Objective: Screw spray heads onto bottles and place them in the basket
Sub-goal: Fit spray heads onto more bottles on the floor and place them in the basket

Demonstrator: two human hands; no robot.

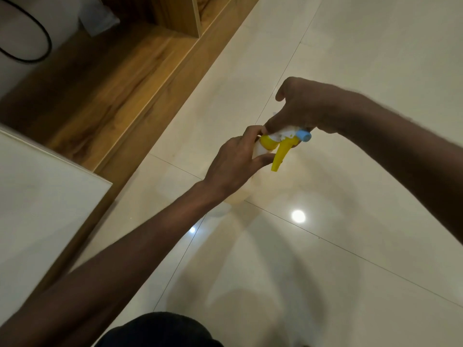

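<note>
yellow and white plastic with a blue nozzle tip: the spray head (283, 141) sits in mid-air between both hands, above the glossy cream tile floor (325, 246). the right hand (308, 108) comes in from the right and grips the top of the head, fingers curled down over its white body, with the blue tip poking out just below the wrist side. the yellow trigger hangs down and points toward the floor. the left hand (235, 164) reaches up from the lower left, its fingers and thumb wrapped round the pale bottle (258, 152) right at the neck, just under the yellow collar. most of the bottle is hidden behind that hand, and whether the collar is fully seated cannot be told. the two hands touch at the fingertips. to the left runs a wooden shelf unit (120, 78), with a white panel (37, 196) in front of it and a black cable (42, 33) looping over a white surface in the top corner.
</note>
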